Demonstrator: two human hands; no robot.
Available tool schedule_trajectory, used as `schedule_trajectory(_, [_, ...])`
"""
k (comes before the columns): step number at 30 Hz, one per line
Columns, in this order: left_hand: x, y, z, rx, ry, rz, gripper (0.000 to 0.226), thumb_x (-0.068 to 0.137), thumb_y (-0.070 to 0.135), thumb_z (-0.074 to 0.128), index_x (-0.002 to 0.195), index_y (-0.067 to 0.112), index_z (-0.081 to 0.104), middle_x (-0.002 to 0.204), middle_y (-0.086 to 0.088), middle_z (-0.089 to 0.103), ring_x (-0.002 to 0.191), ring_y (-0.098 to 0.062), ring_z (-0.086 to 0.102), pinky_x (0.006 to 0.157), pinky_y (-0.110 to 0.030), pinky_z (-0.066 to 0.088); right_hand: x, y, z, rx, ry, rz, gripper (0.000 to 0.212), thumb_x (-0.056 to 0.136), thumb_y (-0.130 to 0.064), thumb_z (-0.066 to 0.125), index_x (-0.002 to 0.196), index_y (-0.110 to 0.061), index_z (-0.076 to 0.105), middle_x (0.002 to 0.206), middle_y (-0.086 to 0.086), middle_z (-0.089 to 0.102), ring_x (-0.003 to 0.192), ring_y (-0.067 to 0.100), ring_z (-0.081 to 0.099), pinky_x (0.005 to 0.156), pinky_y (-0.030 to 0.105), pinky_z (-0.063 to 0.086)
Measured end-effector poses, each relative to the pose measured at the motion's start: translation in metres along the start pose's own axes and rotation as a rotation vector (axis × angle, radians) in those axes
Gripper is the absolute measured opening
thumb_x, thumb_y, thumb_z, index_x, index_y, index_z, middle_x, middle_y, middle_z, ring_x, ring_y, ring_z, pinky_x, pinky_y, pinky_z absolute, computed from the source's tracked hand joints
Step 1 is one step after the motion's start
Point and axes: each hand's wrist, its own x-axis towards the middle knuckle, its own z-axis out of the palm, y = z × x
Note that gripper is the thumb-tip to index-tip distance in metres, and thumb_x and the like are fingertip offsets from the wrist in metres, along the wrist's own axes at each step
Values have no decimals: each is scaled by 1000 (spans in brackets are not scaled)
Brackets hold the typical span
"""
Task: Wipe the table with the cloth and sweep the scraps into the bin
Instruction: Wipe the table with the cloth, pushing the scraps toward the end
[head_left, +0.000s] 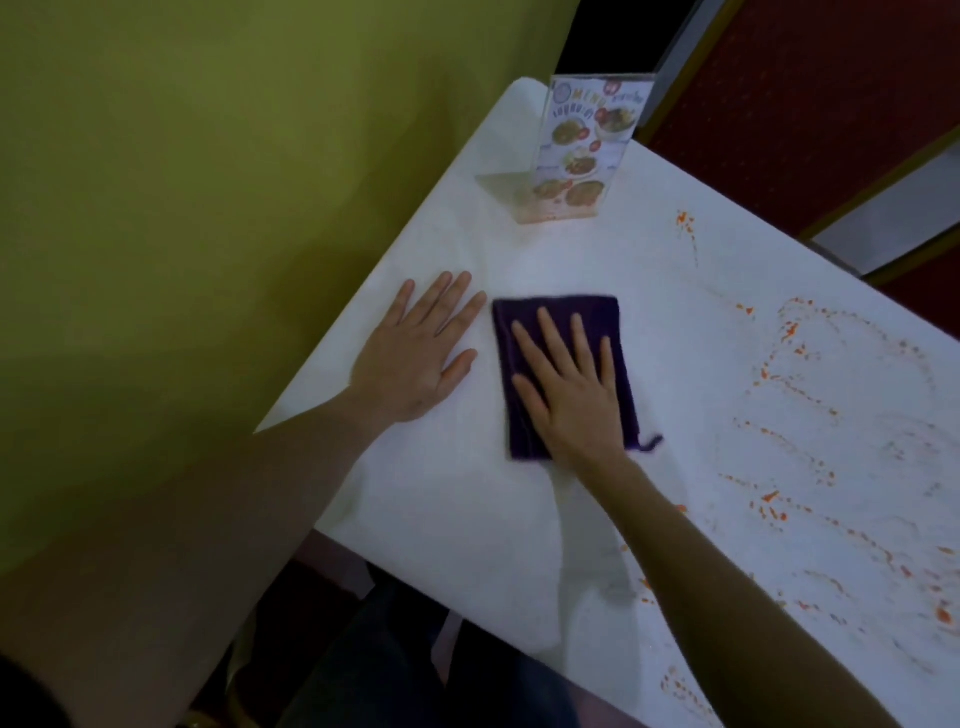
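A soft, dark purple cloth (563, 374), folded into a flat rectangle with a loose thread trailing at its near corner, is lying on the smooth white counter (467, 509) under the right hand (566, 389). That hand is pressing down flat, fingers spread, arm reaching in from the right, while the left hand (415, 353) is resting palm-down and unclenched on bare counter just left of the cloth, gripping nothing. Grainy orange scraps (810, 415) are streaking in curved trails right of the right hand, and a clear acrylic menu stand (582, 150) is standing beyond both hands.
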Motion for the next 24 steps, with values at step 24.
schedule_trajectory(24, [1,0,-3,-5,-45,-11,64,102,47,17,159,18,14,166,-6,8,153,-22,8,123,-49,11,-45,37,2,-19,59,176,61,98,-58,23,155,-38,20,164,-6,15,152,28,10,121,54,8])
